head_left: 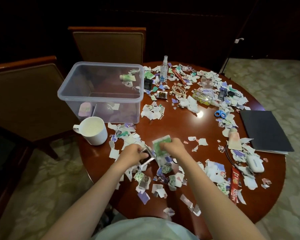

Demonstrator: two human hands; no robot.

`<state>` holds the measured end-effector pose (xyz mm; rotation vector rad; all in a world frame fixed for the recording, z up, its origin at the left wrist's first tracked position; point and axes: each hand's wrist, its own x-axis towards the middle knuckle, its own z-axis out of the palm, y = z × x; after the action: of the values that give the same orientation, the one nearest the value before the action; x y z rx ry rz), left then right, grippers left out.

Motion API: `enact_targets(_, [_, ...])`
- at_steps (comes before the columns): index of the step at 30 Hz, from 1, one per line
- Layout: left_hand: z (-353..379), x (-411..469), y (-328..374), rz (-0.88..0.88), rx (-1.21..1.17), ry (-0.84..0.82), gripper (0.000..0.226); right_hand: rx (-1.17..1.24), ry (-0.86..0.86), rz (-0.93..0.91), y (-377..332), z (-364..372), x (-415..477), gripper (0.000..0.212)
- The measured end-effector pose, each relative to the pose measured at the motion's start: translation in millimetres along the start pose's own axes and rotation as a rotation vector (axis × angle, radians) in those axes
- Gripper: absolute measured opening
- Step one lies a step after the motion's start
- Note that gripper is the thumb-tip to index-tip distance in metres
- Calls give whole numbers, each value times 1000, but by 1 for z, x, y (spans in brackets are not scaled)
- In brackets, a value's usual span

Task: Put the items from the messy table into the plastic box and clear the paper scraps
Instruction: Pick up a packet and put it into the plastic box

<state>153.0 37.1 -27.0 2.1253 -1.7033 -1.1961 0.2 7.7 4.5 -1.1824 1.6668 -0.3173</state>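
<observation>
So, both hands are in the mess, box off to the left.
The clear plastic box (100,98) sits at the table's (180,123) left edge with a lilac pack (84,110) and a purple round thing (105,109) on its bottom; a white mug (93,131) stands just in front. Left hand (134,153) has its fingers curled round a small shiny dark-faced item (146,158), right hand (173,147) pinches a green-and-white packet (160,144) just beside it, both low over the paper scraps (152,112), which spread across to the black folder (265,130) on the right.
</observation>
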Motion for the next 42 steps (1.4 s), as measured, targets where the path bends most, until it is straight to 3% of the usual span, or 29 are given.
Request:
enact_targets(3, [-22, 4, 1, 86, -129, 24, 34, 242, 128, -13, -14, 8, 3, 15])
enact_targets(5, [-40, 3, 4, 119, -258, 23, 17, 341, 191, -20, -27, 11, 5, 7])
enact_targets(10, [-87, 0, 19, 169, -453, 48, 11, 521, 301, -74, -61, 12, 9, 10])
enact_targets(15, [-130, 12, 23, 200, -537, 102, 10, 599, 235, -116, -100, 16, 7, 15])
enact_targets(18, [-149, 17, 22, 231, -595, 124, 11, 574, 190, -169, -121, 26, 6, 8])
enact_targets(22, [-165, 23, 21, 262, -751, 130, 8, 585, 118, -256, -147, 40, 8, 26])
enact_targets(26, [-177, 30, 17, 251, -843, 136, 5, 707, -26, -192, -173, 51, 10, 16])
enact_targets(31, [-192, 41, 11, 237, -857, 186, 15, 745, -121, -181, -191, 62, 20, 20])
enact_targets(34, [-202, 49, 6, 209, -878, 261, 4, 705, -156, -213, -201, 71, 29, 21])
enact_targets(39, [-227, 70, -11, 123, -766, 346, 44, 509, -96, -291, -217, 90, 55, 8])
enact_targets(42, [-247, 87, -21, 102, -610, 304, 49, 441, -76, -283, -231, 97, 73, 10])
